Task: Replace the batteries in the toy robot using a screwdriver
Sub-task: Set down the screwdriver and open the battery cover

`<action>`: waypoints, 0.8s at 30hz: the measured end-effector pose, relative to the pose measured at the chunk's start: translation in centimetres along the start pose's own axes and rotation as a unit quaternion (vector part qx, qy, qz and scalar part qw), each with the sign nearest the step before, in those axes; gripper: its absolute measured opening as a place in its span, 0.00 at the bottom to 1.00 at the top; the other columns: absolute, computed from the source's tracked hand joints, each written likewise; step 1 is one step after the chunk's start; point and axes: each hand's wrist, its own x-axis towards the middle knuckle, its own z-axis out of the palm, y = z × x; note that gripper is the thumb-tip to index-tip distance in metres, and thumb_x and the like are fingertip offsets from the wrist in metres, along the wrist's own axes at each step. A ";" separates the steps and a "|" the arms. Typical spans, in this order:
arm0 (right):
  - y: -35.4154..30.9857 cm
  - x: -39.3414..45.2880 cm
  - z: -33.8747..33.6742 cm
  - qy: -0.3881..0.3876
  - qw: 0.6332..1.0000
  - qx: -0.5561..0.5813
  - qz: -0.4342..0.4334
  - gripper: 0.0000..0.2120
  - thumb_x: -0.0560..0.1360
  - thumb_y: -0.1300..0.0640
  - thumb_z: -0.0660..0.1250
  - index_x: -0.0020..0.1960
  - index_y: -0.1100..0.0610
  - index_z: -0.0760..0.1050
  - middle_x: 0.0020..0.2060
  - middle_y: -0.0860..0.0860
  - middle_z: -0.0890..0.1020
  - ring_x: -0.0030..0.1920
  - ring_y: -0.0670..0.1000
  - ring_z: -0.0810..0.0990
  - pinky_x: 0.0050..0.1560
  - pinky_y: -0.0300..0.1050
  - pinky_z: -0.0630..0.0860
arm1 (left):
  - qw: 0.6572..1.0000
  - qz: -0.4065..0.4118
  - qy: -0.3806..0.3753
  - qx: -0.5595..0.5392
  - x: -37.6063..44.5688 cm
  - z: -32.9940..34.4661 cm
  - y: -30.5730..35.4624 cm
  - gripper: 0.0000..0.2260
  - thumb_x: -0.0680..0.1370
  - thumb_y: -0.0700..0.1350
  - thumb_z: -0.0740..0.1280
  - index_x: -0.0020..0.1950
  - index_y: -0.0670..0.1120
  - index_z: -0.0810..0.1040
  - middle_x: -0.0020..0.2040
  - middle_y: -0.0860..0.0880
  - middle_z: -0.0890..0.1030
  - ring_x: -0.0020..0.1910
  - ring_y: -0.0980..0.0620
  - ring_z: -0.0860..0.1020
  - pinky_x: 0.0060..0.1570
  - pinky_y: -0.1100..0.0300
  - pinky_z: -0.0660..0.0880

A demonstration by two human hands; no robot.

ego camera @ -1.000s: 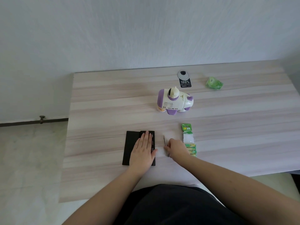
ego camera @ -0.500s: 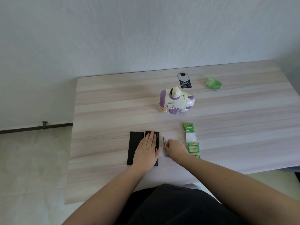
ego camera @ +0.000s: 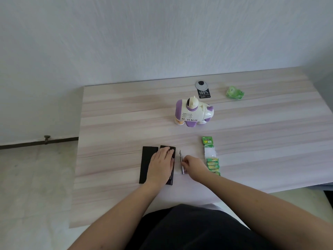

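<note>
A: Pale wood-grain counter (ego camera: 111, 134). Right hand (ego camera: 195, 164): fingertips pinched narrow on a slim metal screwdriver (ego camera: 181, 162), which lies flat, tip pointing away from the person.

B: Left hand?

A: Left hand (ego camera: 161, 164) is flat, palm down, fingers spread on an open black case (ego camera: 146, 164), just left of the grip. Not grasping anything, only pressing.

B: Where's the toy?

A: White-and-purple toy robot (ego camera: 193, 114) stands upright well beyond the grip, slightly to its right. Untouched.

B: Batteries?

A: Green battery pack (ego camera: 210, 156) lies just right of the grip, beside the right wrist. Top of the pack looks opened, green cells in the lower part. Can't tell how many.

B: Anything else?

A: Black "100%" tag (ego camera: 204, 93) with a round grey disc behind the robot, and a crumpled green wrapper (ego camera: 234, 92) far right of it.
</note>
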 end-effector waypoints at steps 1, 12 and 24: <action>0.1 -0.1 0.0 -0.002 1.000 0.015 -0.007 0.11 0.81 0.51 0.58 0.54 0.56 0.74 0.46 0.53 0.82 0.46 0.54 0.80 0.46 0.46 0.76 | 0.998 -0.031 0.019 -0.042 0.4 -0.4 0.4 0.13 0.78 0.46 0.64 0.60 0.44 0.78 0.56 0.48 0.79 0.54 0.47 0.78 0.53 0.54 0.75; 0.3 -1.1 -0.8 0.012 0.995 0.069 -0.066 0.08 0.81 0.51 0.60 0.52 0.53 0.74 0.41 0.47 0.81 0.43 0.49 0.80 0.46 0.43 0.75 | 0.838 -0.305 -0.138 -0.431 4.5 -2.6 2.9 0.12 0.84 0.48 0.54 0.59 0.46 0.75 0.49 0.52 0.79 0.44 0.56 0.79 0.46 0.61 0.77; 0.8 -0.5 -1.2 0.005 0.995 0.084 -0.061 0.06 0.80 0.50 0.61 0.48 0.51 0.73 0.39 0.48 0.82 0.43 0.50 0.81 0.47 0.45 0.77 | 0.820 -0.296 -0.156 -0.464 4.4 -1.7 3.0 0.06 0.81 0.41 0.64 0.50 0.46 0.80 0.42 0.52 0.82 0.40 0.56 0.80 0.41 0.67 0.76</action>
